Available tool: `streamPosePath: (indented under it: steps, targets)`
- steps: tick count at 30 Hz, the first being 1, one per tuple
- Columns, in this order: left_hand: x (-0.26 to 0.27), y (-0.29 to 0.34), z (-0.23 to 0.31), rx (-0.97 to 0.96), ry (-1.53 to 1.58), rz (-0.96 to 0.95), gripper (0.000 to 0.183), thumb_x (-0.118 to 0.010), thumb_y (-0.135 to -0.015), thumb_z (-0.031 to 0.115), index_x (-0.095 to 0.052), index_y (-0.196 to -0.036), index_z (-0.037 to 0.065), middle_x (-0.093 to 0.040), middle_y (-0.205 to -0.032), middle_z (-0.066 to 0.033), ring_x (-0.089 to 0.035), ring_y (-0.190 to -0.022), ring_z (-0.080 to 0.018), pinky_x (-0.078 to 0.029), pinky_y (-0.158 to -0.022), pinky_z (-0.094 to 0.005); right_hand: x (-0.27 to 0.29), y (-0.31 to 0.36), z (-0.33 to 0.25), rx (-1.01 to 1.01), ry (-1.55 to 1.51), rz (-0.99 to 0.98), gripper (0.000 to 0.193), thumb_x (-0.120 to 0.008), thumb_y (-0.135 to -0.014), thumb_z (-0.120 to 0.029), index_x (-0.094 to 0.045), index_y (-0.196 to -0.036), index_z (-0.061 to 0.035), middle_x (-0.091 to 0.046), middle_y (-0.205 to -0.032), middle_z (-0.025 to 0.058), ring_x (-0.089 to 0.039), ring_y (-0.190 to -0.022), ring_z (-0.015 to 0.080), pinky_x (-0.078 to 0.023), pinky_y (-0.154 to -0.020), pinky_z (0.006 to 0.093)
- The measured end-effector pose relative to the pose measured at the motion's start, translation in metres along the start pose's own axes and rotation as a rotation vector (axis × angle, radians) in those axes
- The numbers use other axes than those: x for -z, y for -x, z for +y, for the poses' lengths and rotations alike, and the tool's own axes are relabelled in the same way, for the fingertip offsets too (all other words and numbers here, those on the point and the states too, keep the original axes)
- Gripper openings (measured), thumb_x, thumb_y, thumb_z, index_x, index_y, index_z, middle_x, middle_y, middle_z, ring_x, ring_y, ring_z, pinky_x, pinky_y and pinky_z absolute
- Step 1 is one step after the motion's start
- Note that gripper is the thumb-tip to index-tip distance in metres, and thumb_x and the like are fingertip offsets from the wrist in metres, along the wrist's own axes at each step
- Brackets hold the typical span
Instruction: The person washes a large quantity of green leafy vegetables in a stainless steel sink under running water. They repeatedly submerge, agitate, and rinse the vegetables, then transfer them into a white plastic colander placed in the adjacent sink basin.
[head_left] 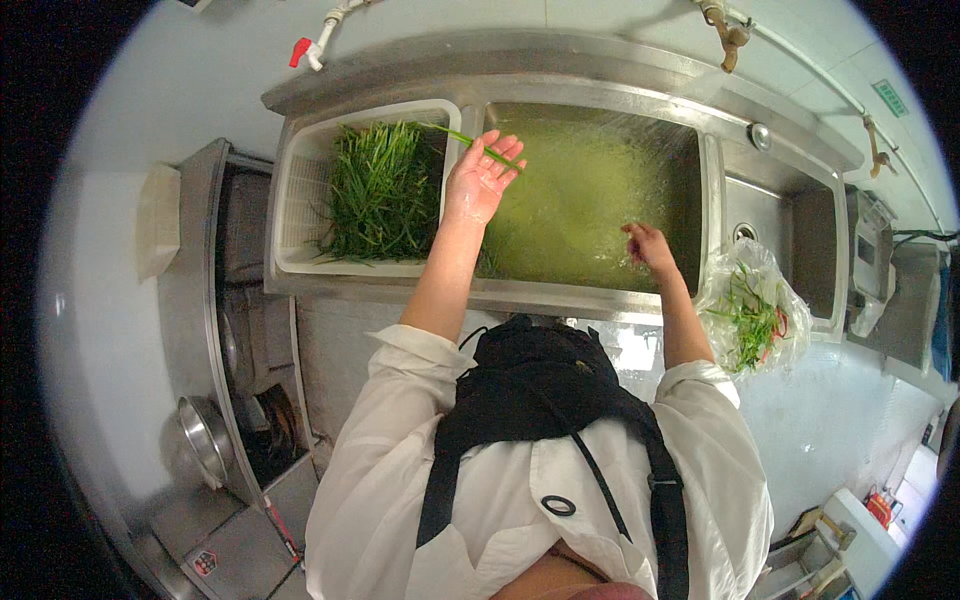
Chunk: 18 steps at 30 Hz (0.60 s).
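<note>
My left hand is palm up over the left edge of the water-filled basin. A long green chive-like stalk lies across its fingers, held by the thumb. Beside it, a white plastic basket holds a heap of long green leaves. My right hand hovers low over the greenish water at the basin's right. Its fingers are loosely bent and apart, somewhat blurred, with nothing visible in them.
A clear plastic bag with green and reddish scraps hangs at the divider before the small right sink. A red-handled tap and a brass tap project above. A metal bowl stands lower left by a steel cabinet.
</note>
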<state>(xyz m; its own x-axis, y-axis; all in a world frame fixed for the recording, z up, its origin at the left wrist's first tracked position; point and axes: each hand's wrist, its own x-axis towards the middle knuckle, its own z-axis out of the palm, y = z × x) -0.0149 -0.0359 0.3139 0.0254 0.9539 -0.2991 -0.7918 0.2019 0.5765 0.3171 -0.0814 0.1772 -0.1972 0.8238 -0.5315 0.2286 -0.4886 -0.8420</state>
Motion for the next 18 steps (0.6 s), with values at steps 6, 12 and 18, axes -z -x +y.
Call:
streamPosePath:
  steps: [6,12,18]
  targets:
    - [-0.019,0.015,-0.007,0.029,-0.015,-0.004,0.029,-0.043,-0.092,0.024,-0.05,-0.113,0.005,-0.055,-0.115,-0.015,-0.049,-0.112,-0.0297,-0.039,-0.095,-0.0485,0.005,0.003,-0.038,0.09,-0.889,-0.163,0.039,-0.04,-0.093,-0.034,-0.047,-0.116,-0.0036,-0.06,-0.081,0.0126,-0.059,-0.073,0.0246,-0.049,-0.069,0.0378]
    - [-0.035,0.03,-0.019,0.057,-0.111,-0.012,0.031,-0.047,-0.09,0.024,-0.049,-0.116,0.005,-0.053,-0.117,-0.0151,-0.049,-0.112,-0.0298,-0.039,-0.095,-0.0474,-0.013,0.033,-0.104,0.194,-1.226,-0.366,0.046,-0.036,-0.093,-0.039,-0.043,-0.121,-0.0031,-0.057,-0.104,0.0219,-0.057,-0.098,0.0347,-0.045,-0.086,0.0468]
    - [-0.044,0.033,-0.035,0.055,-0.159,-0.075,0.031,-0.049,-0.089,0.026,-0.052,-0.113,0.007,-0.055,-0.115,-0.0153,-0.05,-0.11,-0.0291,-0.041,-0.092,-0.0456,-0.022,0.046,-0.121,0.238,-0.813,-0.289,0.044,-0.042,-0.091,-0.04,-0.049,-0.116,-0.0041,-0.06,-0.1,0.0145,-0.059,-0.086,0.0225,-0.047,-0.072,0.0344]
